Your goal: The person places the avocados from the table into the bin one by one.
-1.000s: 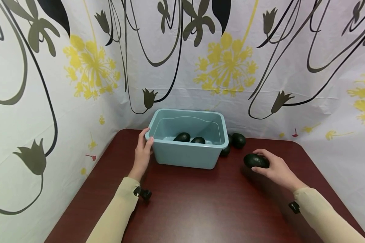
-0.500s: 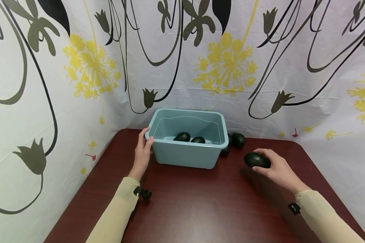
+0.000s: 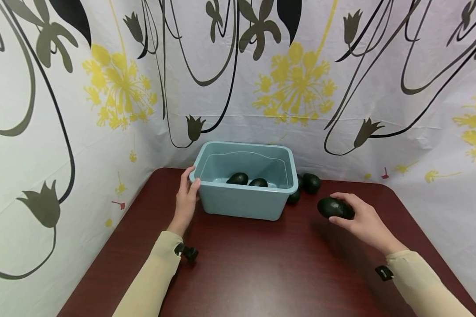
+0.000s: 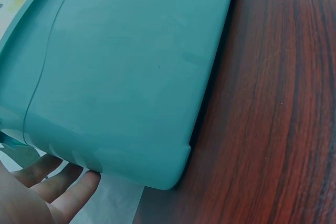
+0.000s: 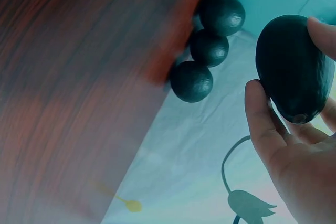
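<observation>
My right hand grips a dark green avocado between thumb and fingers, raised a little over the table right of the bin. Seen from the right wrist, the same avocado is held by its sides. A light blue plastic bin stands near the table's back edge. At its left corner my left hand holds the rim, thumb in front; in the left wrist view several fingers touch the end wall. Two avocados, one at the left and one beside it, lie inside the bin.
Three more avocados sit in a row against the bin's right side, the outermost near the back edge; the bin partly hides the others. The dark red wooden table meets a patterned cloth behind and at both sides.
The avocado in my right hand has risen very slightly and turned a little. My left hand and the bin stay where they were.
</observation>
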### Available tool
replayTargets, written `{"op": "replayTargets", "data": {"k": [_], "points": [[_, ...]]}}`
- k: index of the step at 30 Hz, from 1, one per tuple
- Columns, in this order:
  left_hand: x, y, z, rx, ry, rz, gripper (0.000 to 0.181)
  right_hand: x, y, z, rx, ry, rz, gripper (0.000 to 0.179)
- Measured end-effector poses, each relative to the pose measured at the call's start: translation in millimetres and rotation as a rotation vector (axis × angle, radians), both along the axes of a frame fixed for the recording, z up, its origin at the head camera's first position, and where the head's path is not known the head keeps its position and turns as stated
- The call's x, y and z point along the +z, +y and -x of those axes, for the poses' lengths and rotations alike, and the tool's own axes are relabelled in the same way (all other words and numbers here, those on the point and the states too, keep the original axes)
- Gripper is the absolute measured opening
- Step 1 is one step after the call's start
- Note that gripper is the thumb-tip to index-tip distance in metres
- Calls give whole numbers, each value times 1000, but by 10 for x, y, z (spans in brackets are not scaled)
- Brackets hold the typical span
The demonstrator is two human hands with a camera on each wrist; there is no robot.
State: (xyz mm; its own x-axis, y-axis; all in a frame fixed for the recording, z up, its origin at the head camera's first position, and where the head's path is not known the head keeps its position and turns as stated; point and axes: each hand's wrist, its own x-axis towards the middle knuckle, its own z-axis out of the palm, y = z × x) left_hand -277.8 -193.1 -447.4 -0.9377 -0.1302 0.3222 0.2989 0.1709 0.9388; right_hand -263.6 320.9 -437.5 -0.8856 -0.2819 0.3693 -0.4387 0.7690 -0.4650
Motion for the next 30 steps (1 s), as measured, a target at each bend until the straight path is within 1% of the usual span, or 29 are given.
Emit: {"op": "replayTargets", "data": {"k": [12,17,24,30], "points": [[-3,-3,7,-4,8,-7,54,91,-63,-66,-9,31,19,65],[-4,0,2,2,4,-8,53,146,-96,-109,5,52,40,65],[-288,-67,225,20,16,-10,50,220,-147,-149,21,85,60,66],[-298,-53,220,40,29,-6,49,255,-168,-177,18,97,66,67]]}}
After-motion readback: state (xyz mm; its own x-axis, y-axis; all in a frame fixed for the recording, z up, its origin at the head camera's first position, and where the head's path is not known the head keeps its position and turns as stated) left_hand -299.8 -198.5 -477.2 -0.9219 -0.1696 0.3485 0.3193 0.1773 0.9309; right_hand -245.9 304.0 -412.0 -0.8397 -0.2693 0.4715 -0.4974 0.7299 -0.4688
